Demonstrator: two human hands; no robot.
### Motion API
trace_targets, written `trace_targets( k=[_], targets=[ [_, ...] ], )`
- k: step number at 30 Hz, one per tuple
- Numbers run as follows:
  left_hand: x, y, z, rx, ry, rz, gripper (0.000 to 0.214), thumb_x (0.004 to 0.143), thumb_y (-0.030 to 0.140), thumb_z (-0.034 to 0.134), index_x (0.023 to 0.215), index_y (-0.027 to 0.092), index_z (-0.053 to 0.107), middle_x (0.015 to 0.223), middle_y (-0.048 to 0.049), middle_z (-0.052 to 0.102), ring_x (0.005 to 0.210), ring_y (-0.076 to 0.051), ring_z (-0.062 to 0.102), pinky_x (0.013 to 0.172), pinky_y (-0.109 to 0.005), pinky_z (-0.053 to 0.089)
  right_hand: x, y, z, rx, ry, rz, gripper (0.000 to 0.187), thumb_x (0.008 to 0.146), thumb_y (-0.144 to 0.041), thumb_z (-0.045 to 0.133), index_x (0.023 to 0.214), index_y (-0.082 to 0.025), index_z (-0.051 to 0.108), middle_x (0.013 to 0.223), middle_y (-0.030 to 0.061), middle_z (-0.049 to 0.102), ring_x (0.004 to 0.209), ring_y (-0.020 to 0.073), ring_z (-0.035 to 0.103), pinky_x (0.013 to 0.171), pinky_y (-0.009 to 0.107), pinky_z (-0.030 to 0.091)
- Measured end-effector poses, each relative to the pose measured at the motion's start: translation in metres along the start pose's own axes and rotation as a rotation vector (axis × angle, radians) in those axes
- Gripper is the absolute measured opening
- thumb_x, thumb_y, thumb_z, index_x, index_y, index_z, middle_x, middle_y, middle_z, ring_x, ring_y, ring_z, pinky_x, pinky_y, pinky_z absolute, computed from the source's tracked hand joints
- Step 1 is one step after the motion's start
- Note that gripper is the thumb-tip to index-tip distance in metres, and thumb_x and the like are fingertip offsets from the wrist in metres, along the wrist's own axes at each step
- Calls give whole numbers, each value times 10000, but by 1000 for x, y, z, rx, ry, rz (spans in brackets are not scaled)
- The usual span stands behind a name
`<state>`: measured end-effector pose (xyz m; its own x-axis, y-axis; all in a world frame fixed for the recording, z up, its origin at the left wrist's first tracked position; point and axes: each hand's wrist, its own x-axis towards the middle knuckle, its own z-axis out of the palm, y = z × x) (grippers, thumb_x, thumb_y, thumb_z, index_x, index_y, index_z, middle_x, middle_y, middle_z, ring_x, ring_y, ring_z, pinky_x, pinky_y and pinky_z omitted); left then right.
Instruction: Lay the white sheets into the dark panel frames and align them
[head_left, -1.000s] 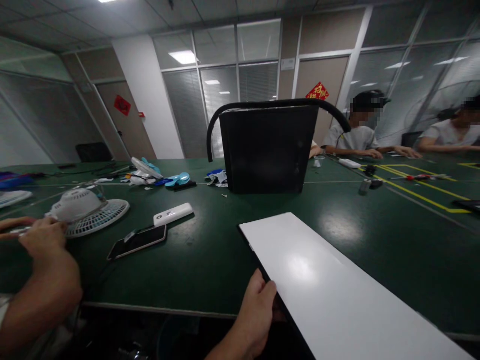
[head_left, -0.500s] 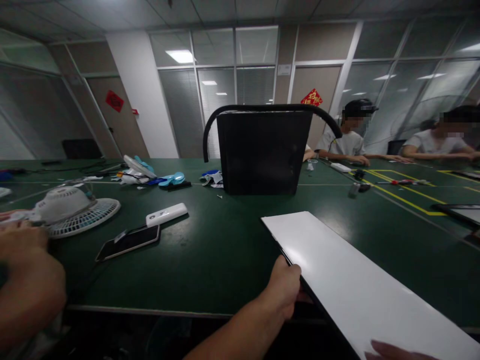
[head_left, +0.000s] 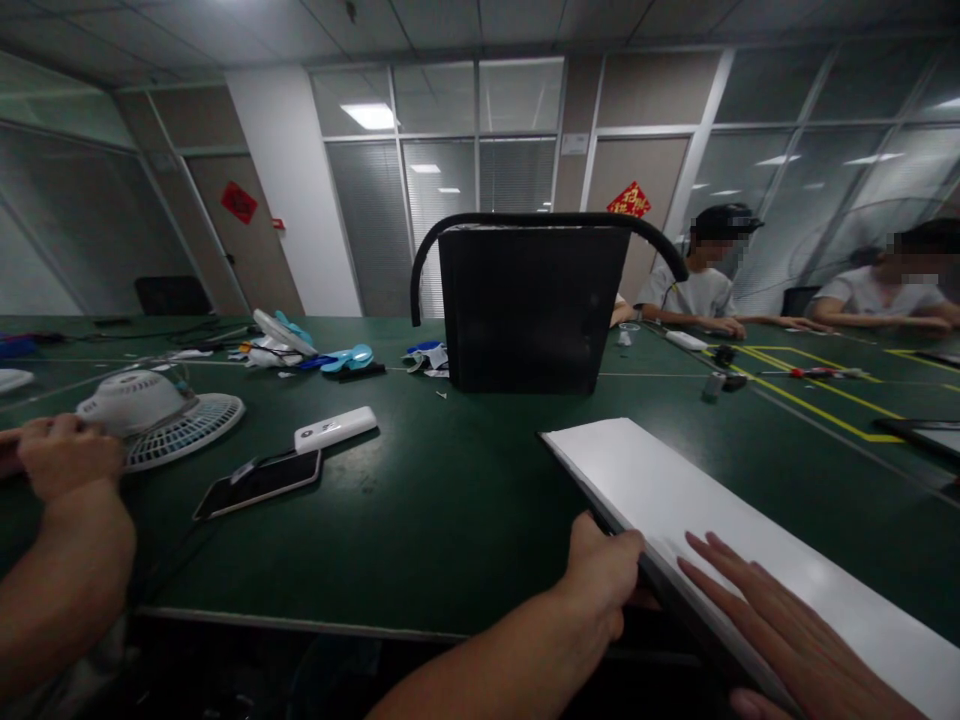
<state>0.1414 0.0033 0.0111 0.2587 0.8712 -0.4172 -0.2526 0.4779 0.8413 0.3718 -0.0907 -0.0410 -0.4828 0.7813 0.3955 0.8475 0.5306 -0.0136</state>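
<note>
Left hand: our left hand [head_left: 604,575] clutches the near left edge of the white panel [head_left: 720,520], thumb on top, forearm reaching in from below.
Right hand: our right hand [head_left: 780,635] lies flat and released on the panel, fingers spread.
Panel: on the green table [head_left: 450,500], in front of the black case [head_left: 534,305].
Writing: the red signs behind the case are too small for us to read.
Cut off: the panel's near end runs out of frame.
</note>
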Motion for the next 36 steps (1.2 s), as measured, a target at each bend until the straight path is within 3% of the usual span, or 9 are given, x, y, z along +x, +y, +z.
trace_targets(
  k=[3, 6, 10, 17, 26, 33, 36],
  targets=[
    [2, -4, 0, -4, 15, 14, 400, 862, 114, 636, 1260, 112, 590, 1039, -134, 745, 701, -227, 719, 469, -251, 513, 15, -10, -6, 92, -149, 57, 801, 1005, -619, 553, 1683, -429, 171, 1703, 14, 239, 1517, 411, 316, 1162, 678, 370],
    [4, -9, -2, -20, 25, 3, 384, 854, 120, 645, 1235, 112, 605, 1023, -130, 740, 735, -234, 718, 488, -256, 522, 23, -17, -7, 197, -275, 150, 711, 1027, -648, 515, 1658, -464, 244, 1690, -32, 230, 1537, 390, 251, 1209, 684, 282],
    [4, -15, -5, -78, 2, -48, 421, 840, 147, 643, 1258, 135, 594, 1110, -140, 737, 849, -257, 741, 576, -300, 586, 25, -21, -8, 244, -311, 223, 642, 1031, -672, 499, 1623, -468, 358, 1676, -53, 253, 1545, 373, 232, 1238, 670, 239],
    [-11, -13, -11, -157, -71, -79, 579, 690, 67, 638, 1262, 138, 590, 1102, -135, 751, 828, -241, 739, 648, -322, 613, 27, -14, -19, 246, -388, 255, 630, 1048, -723, 389, 1629, -494, 303, 1696, -69, 201, 1558, 373, 191, 1236, 695, 196],
    [-21, -4, -26, -177, -82, -51, 631, 653, 39, 621, 1275, 139, 590, 1161, -155, 756, 851, -274, 767, 685, -361, 633, 26, 34, 7, 219, -391, 389, 641, 1062, -749, 237, 1660, -519, 193, 1724, -114, 129, 1600, 308, 71, 1282, 670, 101],
    [-27, 10, -46, -183, -21, -40, 570, 686, 9, 599, 1237, 149, 570, 1048, -119, 756, 808, -245, 765, 693, -339, 633, 30, 87, 36, 151, -353, 567, 724, 992, -832, 132, 1649, -544, 229, 1716, -132, 168, 1595, 332, 130, 1249, 741, 177],
    [-29, 15, -56, -188, -5, -30, 569, 711, 7, 604, 1262, 142, 558, 1058, -128, 751, 788, -238, 762, 689, -339, 633, 33, 110, 49, 97, -323, 614, 791, 960, -855, 101, 1643, -508, 300, 1705, -93, 221, 1579, 374, 194, 1208, 802, 222]
  ],
)
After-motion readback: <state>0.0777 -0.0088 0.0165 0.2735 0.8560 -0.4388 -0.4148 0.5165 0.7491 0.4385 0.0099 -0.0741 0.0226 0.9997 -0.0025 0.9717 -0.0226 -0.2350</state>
